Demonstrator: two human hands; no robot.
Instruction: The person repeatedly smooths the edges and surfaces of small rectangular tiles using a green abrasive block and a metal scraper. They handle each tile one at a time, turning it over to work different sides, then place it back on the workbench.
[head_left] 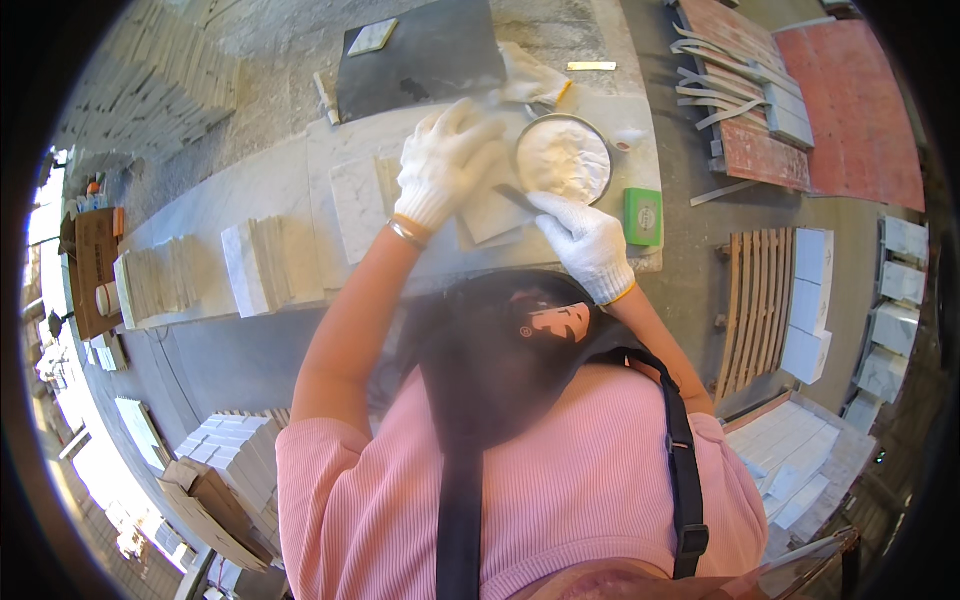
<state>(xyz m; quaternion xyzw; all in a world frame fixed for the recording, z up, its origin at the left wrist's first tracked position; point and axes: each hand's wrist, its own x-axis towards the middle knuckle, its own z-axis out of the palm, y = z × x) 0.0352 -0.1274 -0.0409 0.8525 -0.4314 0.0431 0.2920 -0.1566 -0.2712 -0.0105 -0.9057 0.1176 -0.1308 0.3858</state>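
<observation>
Both my hands wear white knit gloves. My right hand [585,245] is closed on a putty knife, whose dark flat blade [514,197] reaches left over a pale square marble tile [495,218]. My left hand [440,165] is above the tile's far left side, its fingers apart and slightly blurred; I see nothing held in it. Just beyond my right hand stands a round bowl [518,165] filled with white powder or paste [563,160]. Further left, another marble tile [357,205] lies beside a short row of upright tiles.
Stacked tiles [255,265] stand along the table's left part. A black sheet [420,55] carries a small tile [373,37] at the back. A spare glove [530,75] lies near the bowl. A green box [643,217] sits at the right edge. Wooden pallets [755,310] stand beyond.
</observation>
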